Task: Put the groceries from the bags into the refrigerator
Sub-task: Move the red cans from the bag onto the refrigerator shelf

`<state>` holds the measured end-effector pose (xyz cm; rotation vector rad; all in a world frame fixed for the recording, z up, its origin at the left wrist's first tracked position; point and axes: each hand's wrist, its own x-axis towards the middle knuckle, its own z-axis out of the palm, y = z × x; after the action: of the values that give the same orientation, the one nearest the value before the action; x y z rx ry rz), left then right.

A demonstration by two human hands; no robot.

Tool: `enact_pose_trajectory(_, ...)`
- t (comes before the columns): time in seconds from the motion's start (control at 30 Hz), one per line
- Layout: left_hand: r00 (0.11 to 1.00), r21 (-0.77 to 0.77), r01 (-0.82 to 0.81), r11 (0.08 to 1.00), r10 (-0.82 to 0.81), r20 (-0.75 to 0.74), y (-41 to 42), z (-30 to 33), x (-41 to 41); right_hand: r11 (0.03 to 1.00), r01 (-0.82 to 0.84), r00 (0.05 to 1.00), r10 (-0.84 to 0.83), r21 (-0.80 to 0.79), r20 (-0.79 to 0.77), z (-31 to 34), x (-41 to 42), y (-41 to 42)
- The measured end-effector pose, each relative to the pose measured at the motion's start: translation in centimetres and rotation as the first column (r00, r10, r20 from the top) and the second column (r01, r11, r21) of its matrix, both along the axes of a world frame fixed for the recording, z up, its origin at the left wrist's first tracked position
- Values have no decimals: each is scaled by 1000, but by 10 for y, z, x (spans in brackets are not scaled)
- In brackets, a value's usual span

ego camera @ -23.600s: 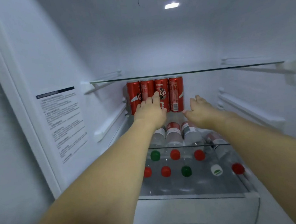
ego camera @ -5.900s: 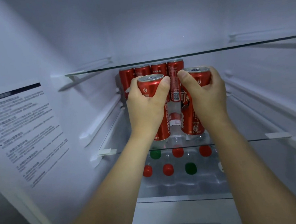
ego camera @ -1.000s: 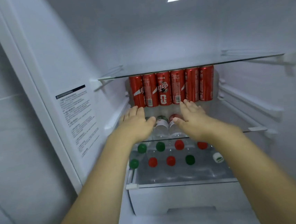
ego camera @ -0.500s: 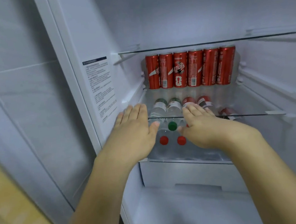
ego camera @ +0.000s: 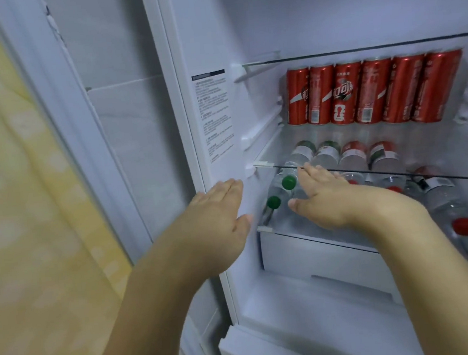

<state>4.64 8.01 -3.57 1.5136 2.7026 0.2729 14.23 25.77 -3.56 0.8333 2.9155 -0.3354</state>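
Several red soda cans (ego camera: 373, 92) stand in a row at the back of a glass shelf (ego camera: 441, 177) inside the open refrigerator. On the shelf below lie several clear water bottles (ego camera: 441, 200) with green and red caps, caps toward me. My left hand (ego camera: 217, 222) is flat with straight fingers, empty, in front of the fridge's left inner wall. My right hand (ego camera: 326, 197) is also flat and empty, held in front of the bottles, just outside the shelf's front edge.
The fridge's left inner wall (ego camera: 241, 27) carries a printed label (ego camera: 215, 116). A white drawer (ego camera: 320, 257) sits under the bottle shelf. Left of the fridge is a grey panel (ego camera: 125, 130) and a yellow patterned surface (ego camera: 14, 198).
Both hands have drawn back out of the fridge, empty. My view has swung left, so the fridge interior now sits at the right and the yellow surface shows.
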Motion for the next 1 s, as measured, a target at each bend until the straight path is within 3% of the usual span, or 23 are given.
enact_pose_trajectory(0.27,989,-16,-147,989,147,33,-66,-5,6,989,-149,988,149,8,-34,0,-11,-63)
enact_pose_trajectory(0.53,936,48,-348,936,350,-40,-141,3,21,948,-319,948,319,10,-13,5,-15,-132)
enact_pose_trajectory(0.87,812,7,-580,814,579,-75,-225,6,48,842,-540,841,539,-17,-42,5,-37,-217)
enact_pose_trajectory(1.0,751,0,-658,753,655,-84,-254,9,60,797,-593,805,589,-115,-70,8,-41,-248)
